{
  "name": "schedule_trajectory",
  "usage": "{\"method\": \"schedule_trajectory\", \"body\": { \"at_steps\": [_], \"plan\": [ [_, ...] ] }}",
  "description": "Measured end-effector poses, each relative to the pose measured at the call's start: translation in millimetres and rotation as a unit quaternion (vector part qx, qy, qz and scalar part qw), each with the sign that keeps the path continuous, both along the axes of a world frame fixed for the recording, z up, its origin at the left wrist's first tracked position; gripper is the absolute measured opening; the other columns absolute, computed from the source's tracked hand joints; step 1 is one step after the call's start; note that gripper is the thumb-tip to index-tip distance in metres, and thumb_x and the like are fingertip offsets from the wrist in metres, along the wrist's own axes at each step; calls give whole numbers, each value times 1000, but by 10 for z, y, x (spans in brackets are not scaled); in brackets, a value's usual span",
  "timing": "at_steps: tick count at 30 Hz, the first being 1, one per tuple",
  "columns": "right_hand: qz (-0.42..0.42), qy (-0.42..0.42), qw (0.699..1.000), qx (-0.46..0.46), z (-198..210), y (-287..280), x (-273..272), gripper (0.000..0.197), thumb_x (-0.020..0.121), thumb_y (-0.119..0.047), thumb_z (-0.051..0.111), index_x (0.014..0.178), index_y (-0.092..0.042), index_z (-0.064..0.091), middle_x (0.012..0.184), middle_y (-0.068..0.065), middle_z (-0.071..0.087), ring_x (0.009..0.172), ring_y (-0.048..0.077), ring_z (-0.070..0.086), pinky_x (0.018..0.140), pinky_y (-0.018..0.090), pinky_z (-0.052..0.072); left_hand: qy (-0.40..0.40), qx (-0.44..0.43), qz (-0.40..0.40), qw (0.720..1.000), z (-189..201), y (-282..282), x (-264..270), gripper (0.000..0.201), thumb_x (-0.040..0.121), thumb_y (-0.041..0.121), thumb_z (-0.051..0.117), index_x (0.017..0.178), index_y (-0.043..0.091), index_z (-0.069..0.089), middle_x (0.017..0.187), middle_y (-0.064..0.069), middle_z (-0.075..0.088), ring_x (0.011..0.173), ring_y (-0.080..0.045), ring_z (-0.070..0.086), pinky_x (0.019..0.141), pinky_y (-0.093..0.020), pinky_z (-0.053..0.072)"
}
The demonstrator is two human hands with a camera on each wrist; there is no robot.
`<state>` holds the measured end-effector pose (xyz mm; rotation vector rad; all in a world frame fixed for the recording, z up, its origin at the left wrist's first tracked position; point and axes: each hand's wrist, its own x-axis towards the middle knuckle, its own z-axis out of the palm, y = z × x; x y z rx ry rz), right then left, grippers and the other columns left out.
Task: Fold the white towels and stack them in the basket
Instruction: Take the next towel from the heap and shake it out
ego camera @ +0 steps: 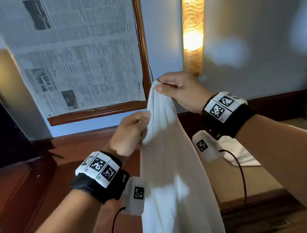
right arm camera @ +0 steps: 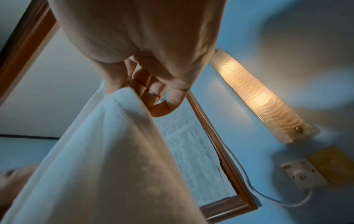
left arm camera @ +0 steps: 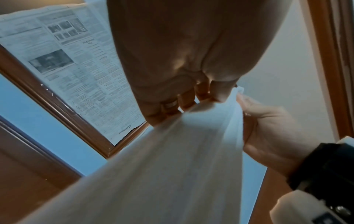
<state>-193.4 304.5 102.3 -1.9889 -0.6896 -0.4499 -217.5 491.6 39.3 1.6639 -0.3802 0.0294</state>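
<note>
- Hanging mid-air: one towel (ego camera: 169, 174), top edge pinched by right hand (ego camera: 180, 92), left hand (ego camera: 129, 133) gripping just below.
- Behind: newspaper (ego camera: 77, 47) over framed panel, one lit wall lamp (ego camera: 194, 21).
- Second towel (ego camera: 239, 153) lies lower right.

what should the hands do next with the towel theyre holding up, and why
Probably slide the left hand along the top edge, away from the right hand, to spread the white towel flat. Both hands grip it close together near one end, so it hangs bunched in a narrow drape, not yet open enough to fold neatly.
</note>
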Motion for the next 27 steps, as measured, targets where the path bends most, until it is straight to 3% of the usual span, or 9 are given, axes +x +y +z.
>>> {"method": "schedule_trajectory", "body": {
  "at_steps": [2, 5, 8, 11, 15, 18, 21, 24, 27],
  "plan": [
    [-3, -3, 1000, -13, 103, -81, 58, 25, 94, -19, 59, 97, 5, 67, 101, 28, 66, 83, 21, 60, 78, 26, 43, -19, 19, -7, 1000, -68, -12, 31, 29, 105, 19, 49, 86, -3, 51, 55, -4, 34, 45, -12, 25, 44, -21, 21],
    [-24, -1, 1000, -19, 196, -205, 101, 11, 97, -10, 59, 98, -10, 70, 100, 7, 72, 84, -3, 62, 79, 12, 44, -33, 33, -6, 999, -149, -48, 101, 28, 101, 16, 56, 76, 4, 60, 60, -4, 48, 55, -17, 40, 52, -25, 35],
    [-34, -12, 999, -21, 204, -294, 152, 12, 97, -9, 60, 96, -15, 70, 97, 3, 71, 85, -2, 62, 82, 16, 45, -36, 77, 12, 996, -201, -104, 167, 17, 98, 9, 61, 84, 11, 70, 76, -18, 66, 69, -25, 58, 65, -39, 53],
    [-57, -25, 998, -13, 190, -374, 202, 14, 97, -9, 60, 89, -15, 69, 89, 4, 70, 79, 2, 61, 77, 20, 45, -108, 215, 90, 966, -259, -142, 233, 15, 95, 12, 63, 83, 17, 70, 78, -4, 71, 72, -18, 65, 77, -41, 58],
    [-106, -34, 994, -8, 174, -503, 292, 19, 95, -12, 60, 91, 3, 69, 91, 22, 69, 79, 26, 61, 74, 30, 46, -170, 282, 186, 926, -241, -126, 320, 7, 89, 16, 64, 84, 14, 68, 75, -2, 67, 72, -24, 63, 72, -41, 55],
    [-144, -33, 989, 6, 169, -563, 354, 19, 96, -12, 60, 90, 5, 69, 86, 21, 66, 77, 17, 55, 70, 26, 40, -222, 250, 226, 915, -196, -208, 277, 5, 89, 14, 62, 92, 16, 65, 75, -2, 66, 71, -28, 61, 68, -41, 54],
    [-169, -28, 985, 18, 170, -592, 395, 19, 95, -13, 61, 88, 3, 69, 81, 16, 64, 76, 15, 53, 71, 26, 39, -274, 271, 217, 897, -277, -413, 129, 20, 90, 18, 57, 107, 28, 50, 84, -2, 67, 74, -31, 62, 64, -41, 52],
    [-167, -30, 986, 8, 183, -566, 380, 18, 94, -13, 62, 84, 0, 69, 77, 6, 60, 72, 12, 52, 70, 25, 40, -349, 311, 208, 859, -462, -602, 31, 15, 90, 21, 49, 104, 25, 52, 89, 0, 63, 66, -31, 60, 56, -42, 55],
    [-156, -38, 987, -22, 198, -498, 343, 24, 95, -14, 61, 81, 6, 64, 74, 9, 54, 68, 11, 47, 64, 23, 36, -354, 325, 211, 851, -590, -702, 63, 10, 89, 21, 54, 94, 18, 61, 85, 1, 57, 57, -28, 55, 49, -38, 54]
  ]
}}
